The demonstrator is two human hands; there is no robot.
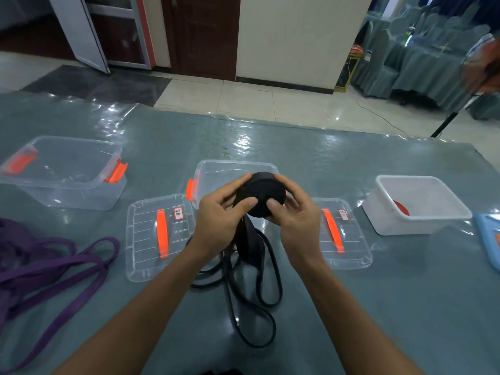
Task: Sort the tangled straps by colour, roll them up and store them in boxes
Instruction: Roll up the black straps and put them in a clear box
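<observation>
- Nearest us, the loose tail of the black strap (254,293) snakes in loops across the surface (378,307), and there is plenty not yet wound.
- Off to the left, the purple straps (54,263) lie in a loose heap, apart from the black one and not rolled.
- Centre stage: the left hand (216,220) and right hand (295,212) both grip the black roll (263,193), thumbs pressed on its face, fingers curled round the rim. It is held up above the surface.
- To do this well, I'd say: hold tension on the tail, feed it flat with no twist, and pinch the coil so the layers don't spring loose.
- Watch those loops below, which look able to snag one another as they are drawn up.
- Two clear lids flank the wrists, the left lid (143,239) and right lid (354,239), clear of the tail.
- Just behind the roll sits an open clear box (235,165), the likely home for it.
- Further left is another clear box (81,196), and right is a white box (405,226) with something red (400,208) inside.
</observation>
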